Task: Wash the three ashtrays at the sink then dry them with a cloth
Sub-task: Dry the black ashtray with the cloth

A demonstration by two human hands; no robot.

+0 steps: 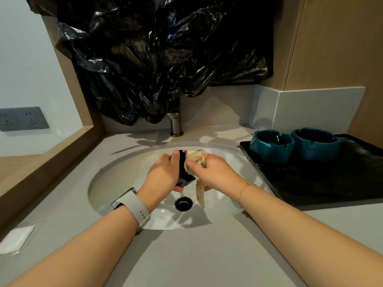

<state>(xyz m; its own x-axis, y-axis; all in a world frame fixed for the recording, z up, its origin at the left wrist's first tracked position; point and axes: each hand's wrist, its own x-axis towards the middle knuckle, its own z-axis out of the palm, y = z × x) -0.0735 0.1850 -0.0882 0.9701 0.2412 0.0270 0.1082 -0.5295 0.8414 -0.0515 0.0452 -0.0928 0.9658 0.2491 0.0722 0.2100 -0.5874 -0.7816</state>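
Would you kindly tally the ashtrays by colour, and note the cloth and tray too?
Teal ashtrays on the black tray: 2
Dark ashtray, gripped by the left hand: 1
Cloth, held by the right hand: 1
Black tray: 1
Total: 5

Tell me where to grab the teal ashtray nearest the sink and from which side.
Grip the nearer teal ashtray by its thick rim, coming from above on its sink-facing side. It stands upright and open-topped on the black tray, so fingers can likely hook inside the wall; the second ashtray crowds its far side.
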